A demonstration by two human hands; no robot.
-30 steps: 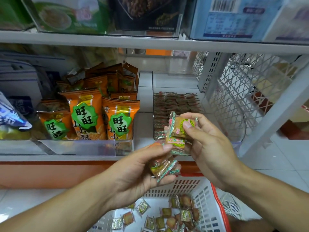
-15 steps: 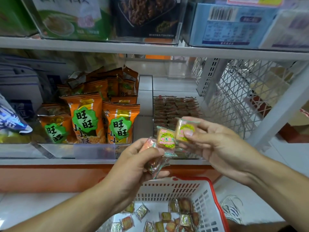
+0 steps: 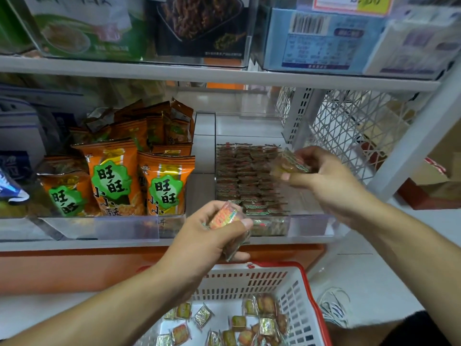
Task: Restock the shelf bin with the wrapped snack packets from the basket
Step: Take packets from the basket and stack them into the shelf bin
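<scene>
While your hands hold packets in front of the shelf, this is how things stand:

Right hand (image 3: 331,181): your fingers pinch a small stack of packets (image 3: 290,163) over the right side of the bin; half a second ago it held them lower and nearer the middle, just beside your left hand, so it has moved up, right and in over the bin.

Left hand (image 3: 212,236): your fingers are curled round a second clutch of packets (image 3: 225,217), thumb on top, at the bin's front edge; it sits about where it was, but the two hands, almost touching before, are now well apart.

Bin (image 3: 309,224): clear plastic, on the lower shelf (image 3: 99,243), with rows of packets (image 3: 244,176) laid flat; its back part is bare.

Basket (image 3: 294,290): white with a red rim, below the shelf and under your left wrist; loose packets (image 3: 252,325) lie scattered on its bottom, much as before.

Bags (image 3: 139,181): orange snack bags with green labels stand in the bin to the left, unmoved.

Upper shelf (image 3: 224,74): boxed goods in clear bins sit above it; a price tag (image 3: 351,3) now shows at the top, since the view has tilted up a little.

Mesh (image 3: 354,131): a white wire panel closes the shelf's right end, behind your right hand.
</scene>
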